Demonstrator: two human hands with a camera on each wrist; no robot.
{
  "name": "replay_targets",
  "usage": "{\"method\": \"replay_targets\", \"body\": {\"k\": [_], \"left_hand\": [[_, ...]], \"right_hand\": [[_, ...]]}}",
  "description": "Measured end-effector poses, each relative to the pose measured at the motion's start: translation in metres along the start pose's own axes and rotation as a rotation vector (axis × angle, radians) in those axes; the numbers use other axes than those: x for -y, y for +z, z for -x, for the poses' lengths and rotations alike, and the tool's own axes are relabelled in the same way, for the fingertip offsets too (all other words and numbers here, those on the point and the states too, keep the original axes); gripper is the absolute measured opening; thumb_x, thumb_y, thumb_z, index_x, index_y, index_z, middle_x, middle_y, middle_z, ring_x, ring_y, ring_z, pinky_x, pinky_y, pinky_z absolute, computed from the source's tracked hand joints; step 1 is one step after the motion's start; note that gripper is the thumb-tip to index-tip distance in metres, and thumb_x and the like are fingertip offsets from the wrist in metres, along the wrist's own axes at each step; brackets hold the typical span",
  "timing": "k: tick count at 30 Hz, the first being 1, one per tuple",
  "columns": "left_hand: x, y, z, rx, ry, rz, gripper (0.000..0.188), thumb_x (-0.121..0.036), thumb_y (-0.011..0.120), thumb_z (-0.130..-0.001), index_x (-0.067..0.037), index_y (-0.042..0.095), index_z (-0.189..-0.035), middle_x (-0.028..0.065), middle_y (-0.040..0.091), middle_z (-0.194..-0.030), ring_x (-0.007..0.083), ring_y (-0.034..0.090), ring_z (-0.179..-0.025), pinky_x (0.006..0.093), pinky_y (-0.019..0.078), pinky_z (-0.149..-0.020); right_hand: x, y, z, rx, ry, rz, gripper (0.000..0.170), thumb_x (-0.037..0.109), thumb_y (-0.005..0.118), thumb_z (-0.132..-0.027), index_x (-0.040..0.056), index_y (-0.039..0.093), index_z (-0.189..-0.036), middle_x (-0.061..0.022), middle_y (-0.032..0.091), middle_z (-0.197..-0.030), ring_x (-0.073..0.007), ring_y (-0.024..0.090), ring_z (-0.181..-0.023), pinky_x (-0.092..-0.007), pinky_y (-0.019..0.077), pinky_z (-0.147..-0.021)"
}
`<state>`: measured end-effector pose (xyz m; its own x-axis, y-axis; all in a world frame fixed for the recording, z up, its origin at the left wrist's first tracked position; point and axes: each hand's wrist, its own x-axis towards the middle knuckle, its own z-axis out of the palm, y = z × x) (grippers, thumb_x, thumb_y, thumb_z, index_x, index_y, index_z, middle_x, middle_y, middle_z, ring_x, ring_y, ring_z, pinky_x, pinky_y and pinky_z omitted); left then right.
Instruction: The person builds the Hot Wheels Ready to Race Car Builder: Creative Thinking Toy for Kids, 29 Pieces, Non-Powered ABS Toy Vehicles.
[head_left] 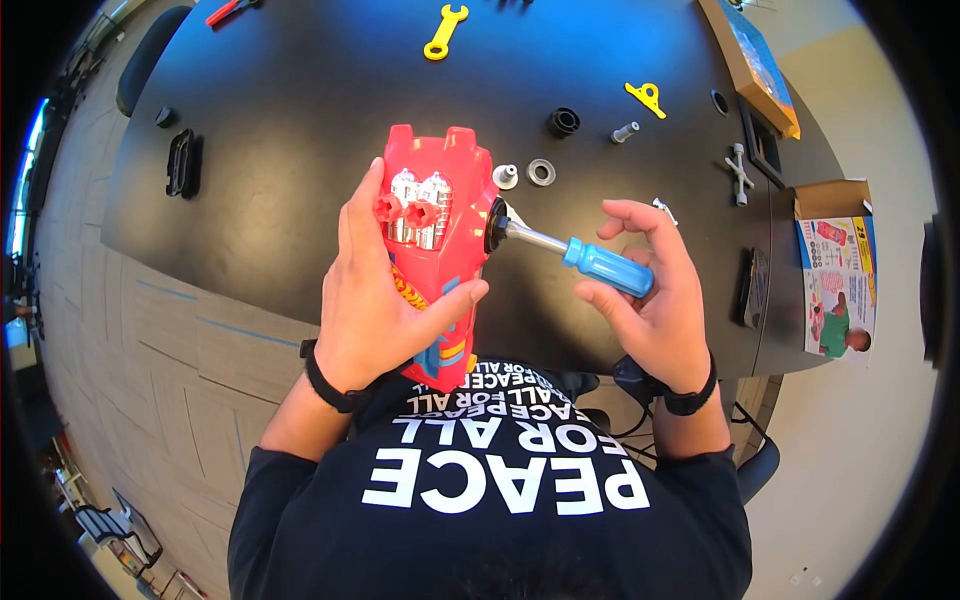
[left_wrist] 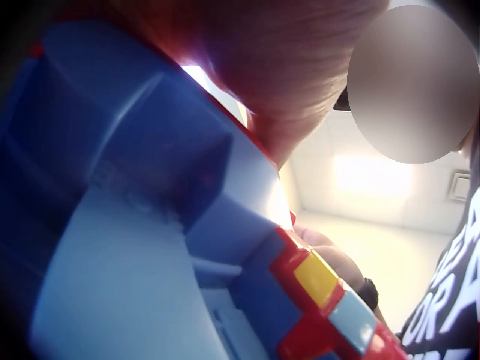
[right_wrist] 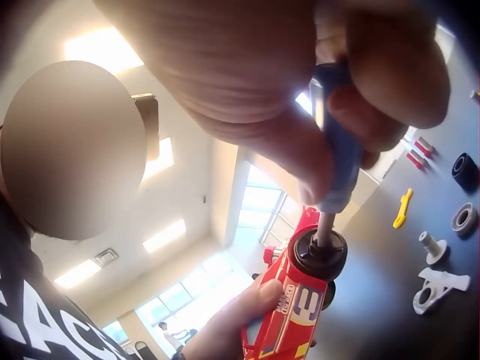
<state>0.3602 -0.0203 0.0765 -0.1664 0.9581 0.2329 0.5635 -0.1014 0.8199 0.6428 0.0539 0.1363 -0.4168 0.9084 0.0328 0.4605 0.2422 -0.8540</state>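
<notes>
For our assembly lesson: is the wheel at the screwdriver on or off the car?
On: the wheel sits against the side of the car, the screwdriver at its centre. How firmly, I cannot tell.

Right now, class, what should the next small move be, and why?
Probably a small twist of the blue screwdriver: its tip sits at the middle of the black wheel on the red toy car, the right hand grips the screwdriver, and the left hand holds the car, which should brace it.
</notes>
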Motion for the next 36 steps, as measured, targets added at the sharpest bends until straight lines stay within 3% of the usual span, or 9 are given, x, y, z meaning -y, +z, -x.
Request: {"method": "replay_targets", "body": {"k": [3,6,12,15,17,27,31,33,36], "left_hand": [[0.0,0.0,0.0,0.005,0.002,-0.015,0.13,-0.034,0.103,-0.076,0.005,0.024,-0.172,0.0288,0.051,-0.158,0.0449,0.066,-0.138,0.0493,0.0592,-0.108],[0.001,0.001,0.001,0.004,0.018,-0.033,0.13,-0.034,0.104,-0.076,0.005,0.025,-0.172,0.0283,0.051,-0.157,0.0451,0.066,-0.137,0.0493,0.0594,-0.107],[0.0,0.002,0.001,0.01,-0.005,-0.001,0.13,-0.034,0.104,-0.076,0.004,0.025,-0.172,0.0278,0.052,-0.155,0.0449,0.067,-0.136,0.0494,0.0595,-0.107],[-0.001,0.002,0.001,0.01,0.011,-0.005,0.13,-0.034,0.104,-0.076,0.004,0.025,-0.172,0.0279,0.052,-0.155,0.0448,0.067,-0.136,0.0495,0.0596,-0.107],[-0.001,0.001,0.001,0.012,0.011,-0.006,0.13,-0.034,0.104,-0.076,0.004,0.025,-0.172,0.028,0.053,-0.155,0.0449,0.067,-0.136,0.0496,0.0596,-0.107],[0.0,0.001,0.002,0.003,0.013,-0.046,0.131,-0.035,0.104,-0.074,0.005,0.026,-0.172,0.0286,0.053,-0.153,0.046,0.067,-0.134,0.0497,0.0603,-0.105],[0.001,-0.001,0.001,0.014,-0.007,0.0,0.129,-0.031,0.103,-0.076,0.004,0.025,-0.173,0.0284,0.053,-0.155,0.0431,0.066,-0.137,0.0482,0.0584,-0.11],[0.008,0.001,0.002,-0.006,-0.02,0.287,0.125,-0.026,0.101,-0.081,0.002,0.022,-0.174,0.025,0.053,-0.159,0.0348,0.066,-0.141,0.0461,0.0554,-0.115],[0.023,0.004,0.001,-0.028,-0.08,0.647,0.119,-0.019,0.097,-0.086,-0.001,0.02,-0.175,0.0207,0.054,-0.161,0.0269,0.063,-0.142,0.0445,0.0527,-0.119]], "right_hand": [[-0.011,0.001,-0.001,-0.045,-0.111,-0.015,0.051,0.01,0.09,-0.096,0.0024,0.065,-0.14,-0.0054,0.076,-0.094,-0.0116,0.068,-0.074,-0.0273,0.0525,-0.07],[0.002,-0.006,-0.002,0.057,0.18,-0.047,0.049,0.012,0.09,-0.096,0.0025,0.067,-0.137,-0.0055,0.075,-0.092,-0.0112,0.068,-0.075,-0.0272,0.0516,-0.069],[-0.009,-0.002,-0.002,0.071,-0.009,-0.011,0.039,0.015,0.089,-0.098,0.0013,0.071,-0.13,-0.0037,0.074,-0.09,-0.0114,0.066,-0.073,-0.0289,0.0511,-0.068],[0.003,-0.003,-0.003,0.066,0.26,-0.202,0.044,0.012,0.092,-0.093,0.001,0.07,-0.129,-0.0046,0.073,-0.096,-0.0124,0.062,-0.069,-0.0299,0.0499,-0.066],[0.008,-0.004,-0.001,0.06,0.06,-0.003,0.042,0.008,0.093,-0.09,0.002,0.072,-0.126,-0.0063,0.073,-0.098,-0.0144,0.065,-0.072,-0.031,0.0516,-0.069],[-0.01,-0.003,-0.008,0.066,-0.24,0.204,0.037,0.009,0.09,-0.091,0.0048,0.074,-0.124,-0.0113,0.074,-0.103,-0.0286,0.071,-0.083,-0.038,0.0533,-0.075],[-0.016,0.001,-0.011,0.099,-0.357,0.508,0.035,0.011,0.086,-0.094,0.0046,0.07,-0.124,-0.0134,0.073,-0.099,-0.03,0.072,-0.087,-0.0395,0.0543,-0.076],[-0.027,0.0,-0.015,0.113,-0.353,0.55,0.035,0.012,0.085,-0.094,0.0043,0.068,-0.123,-0.0139,0.072,-0.098,-0.0296,0.071,-0.087,-0.0398,0.0545,-0.077],[-0.049,0.001,-0.029,0.03,-0.088,0.277,0.029,0.012,0.084,-0.093,0.0039,0.068,-0.116,-0.0141,0.07,-0.095,-0.029,0.069,-0.084,-0.0396,0.0539,-0.076]]}}
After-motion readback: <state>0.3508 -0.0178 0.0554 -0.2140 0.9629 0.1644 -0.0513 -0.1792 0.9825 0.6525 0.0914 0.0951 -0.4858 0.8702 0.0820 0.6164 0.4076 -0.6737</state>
